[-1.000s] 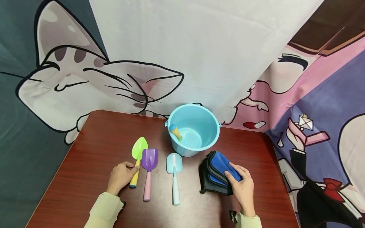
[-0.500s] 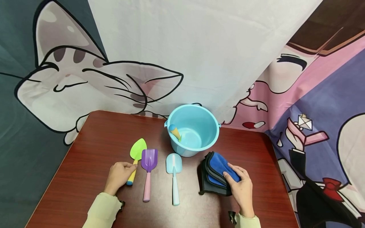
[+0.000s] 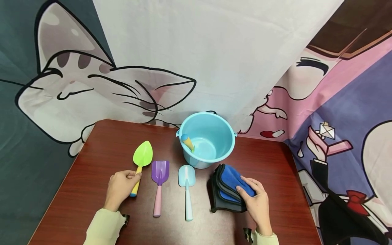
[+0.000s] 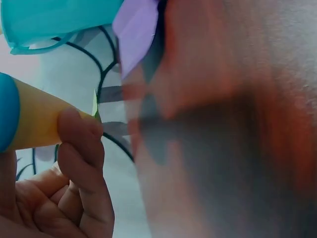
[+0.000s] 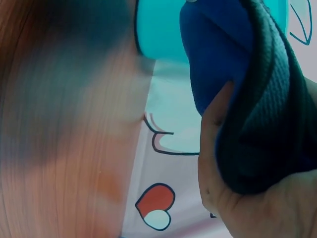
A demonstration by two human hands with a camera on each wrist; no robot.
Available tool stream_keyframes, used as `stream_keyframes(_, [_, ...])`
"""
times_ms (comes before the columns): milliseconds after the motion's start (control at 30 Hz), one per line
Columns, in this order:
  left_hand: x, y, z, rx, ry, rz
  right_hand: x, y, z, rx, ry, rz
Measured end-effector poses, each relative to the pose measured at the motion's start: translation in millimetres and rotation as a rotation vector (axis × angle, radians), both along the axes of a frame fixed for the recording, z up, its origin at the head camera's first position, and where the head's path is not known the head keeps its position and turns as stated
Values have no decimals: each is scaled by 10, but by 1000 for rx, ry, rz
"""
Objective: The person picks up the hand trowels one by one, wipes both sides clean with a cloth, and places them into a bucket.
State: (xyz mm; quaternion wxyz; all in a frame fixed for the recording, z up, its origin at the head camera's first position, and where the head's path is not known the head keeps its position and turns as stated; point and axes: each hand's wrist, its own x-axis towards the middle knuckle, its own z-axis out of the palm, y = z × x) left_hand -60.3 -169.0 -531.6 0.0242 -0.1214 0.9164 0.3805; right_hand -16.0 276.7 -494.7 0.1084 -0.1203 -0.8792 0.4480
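In the head view my left hand [image 3: 120,188] pinches the yellow handle of a toy trowel [image 3: 143,153] with a bright green blade. The left wrist view shows thumb and fingers on that yellow handle [image 4: 42,116], its blue end at the left edge. My right hand [image 3: 256,200] grips a folded blue cloth with black edging [image 3: 234,180] at its right side. Close up in the right wrist view, the cloth [image 5: 218,54] is bent between thumb and fingers. Between the hands lie a purple shovel [image 3: 160,172] with a pink handle and a light blue shovel [image 3: 187,175].
A light blue bucket [image 3: 202,164] stands at the back of the brown table [image 3: 116,139], with a yellow handle tipped in blue [image 3: 187,142] sticking up inside it. Behind the table hangs a printed cloth backdrop [image 3: 232,51] with a cartoon cat.
My left hand has shifted left with the green trowel, away from the purple shovel. The right hand and the blue cloth have moved slightly left.
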Motion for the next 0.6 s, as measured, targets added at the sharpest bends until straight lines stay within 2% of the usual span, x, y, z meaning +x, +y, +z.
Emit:
stream_keyframes(100, [15, -1, 68, 2, -15, -22, 10, -33, 32, -9, 6, 32])
stream_keyframes(300, [66, 26, 184, 3, -22, -115, 21, -121, 85, -32, 15, 117])
stream_keyframes(600, [132, 172, 237, 12, -5, -249, 8, -274, 121, -54, 38, 219])
